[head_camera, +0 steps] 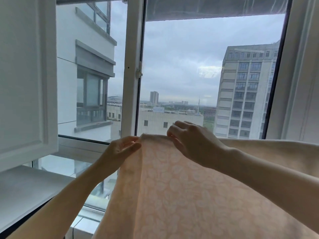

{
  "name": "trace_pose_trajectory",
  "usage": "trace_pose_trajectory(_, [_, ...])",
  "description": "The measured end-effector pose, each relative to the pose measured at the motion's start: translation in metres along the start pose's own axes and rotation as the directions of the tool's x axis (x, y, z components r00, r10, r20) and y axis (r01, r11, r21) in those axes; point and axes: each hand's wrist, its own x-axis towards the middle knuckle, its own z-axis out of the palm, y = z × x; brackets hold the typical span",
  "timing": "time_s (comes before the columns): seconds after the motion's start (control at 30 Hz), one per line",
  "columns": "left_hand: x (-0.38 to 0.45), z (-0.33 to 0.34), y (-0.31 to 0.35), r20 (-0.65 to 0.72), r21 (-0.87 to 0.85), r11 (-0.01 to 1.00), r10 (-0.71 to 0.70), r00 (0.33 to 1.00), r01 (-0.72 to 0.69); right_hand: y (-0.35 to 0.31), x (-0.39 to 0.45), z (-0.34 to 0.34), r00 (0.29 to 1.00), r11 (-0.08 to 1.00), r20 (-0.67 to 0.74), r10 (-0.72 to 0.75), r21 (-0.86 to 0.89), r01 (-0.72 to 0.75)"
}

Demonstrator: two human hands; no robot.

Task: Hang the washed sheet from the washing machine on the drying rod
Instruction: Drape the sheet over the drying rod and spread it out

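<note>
A pale peach sheet (pixel 186 192) with a white leaf pattern is held up in front of the window, draping down and to the right. My left hand (pixel 120 150) pinches its top left edge between thumb and fingers. My right hand (pixel 191 140) grips the top edge a little to the right, fingers curled over the fold. No drying rod or washing machine shows in this view.
A large window (pixel 207 69) faces buildings and grey sky. An open white sash (pixel 27 80) swings inward at the left above a grey ledge (pixel 25 190). A white curtain (pixel 303 83) hangs at the right, and a rolled blind (pixel 215 7) runs along the top.
</note>
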Motion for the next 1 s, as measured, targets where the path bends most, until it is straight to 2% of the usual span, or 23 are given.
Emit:
trace_pose_trajectory(0.07, [0.007, 0.006, 0.002, -0.101, 0.128, 0.991, 0.043, 0.994, -0.030, 0.000, -0.006, -0.001, 0.999, 0.998, 0.012, -0.044, -0.036, 0.045])
trace_pose_trajectory(0.17, [0.009, 0.012, 0.004, -0.257, 0.209, 0.975, 0.130, 0.958, -0.076, 0.003, -0.018, -0.002, 0.998, 0.996, 0.030, -0.052, -0.069, 0.054])
trace_pose_trajectory(0.27, [0.000, 0.023, 0.003, -0.348, 0.268, 0.959, 0.186, 0.919, -0.092, 0.009, -0.030, 0.000, 1.000, 0.998, 0.008, -0.008, -0.065, 0.009])
trace_pose_trajectory(0.37, [-0.004, 0.037, -0.001, -0.387, 0.270, 0.957, 0.209, 0.898, -0.107, 0.012, -0.042, 0.008, 0.999, 0.991, -0.029, -0.028, -0.129, 0.024])
trace_pose_trajectory(0.57, [-0.013, 0.064, -0.012, -0.344, 0.151, 0.988, 0.031, 0.938, 0.022, 0.017, -0.056, 0.020, 0.995, 0.966, -0.048, -0.082, -0.249, 0.068])
trace_pose_trajectory(0.77, [-0.030, 0.071, -0.019, -0.340, 0.354, 0.924, -0.017, 0.940, 0.144, 0.016, -0.062, 0.019, 0.998, 0.973, -0.030, -0.063, -0.223, 0.054])
trace_pose_trajectory(0.9, [-0.048, 0.067, -0.025, -0.302, 0.492, 0.810, -0.187, 0.935, 0.321, 0.010, -0.068, 0.018, 1.000, 0.985, -0.013, -0.019, -0.170, 0.017])
trace_pose_trajectory(1.0, [-0.074, 0.067, -0.024, -0.301, 0.519, 0.758, -0.271, 0.914, 0.395, 0.003, -0.075, 0.016, 0.999, 0.994, -0.043, -0.030, -0.110, 0.025])
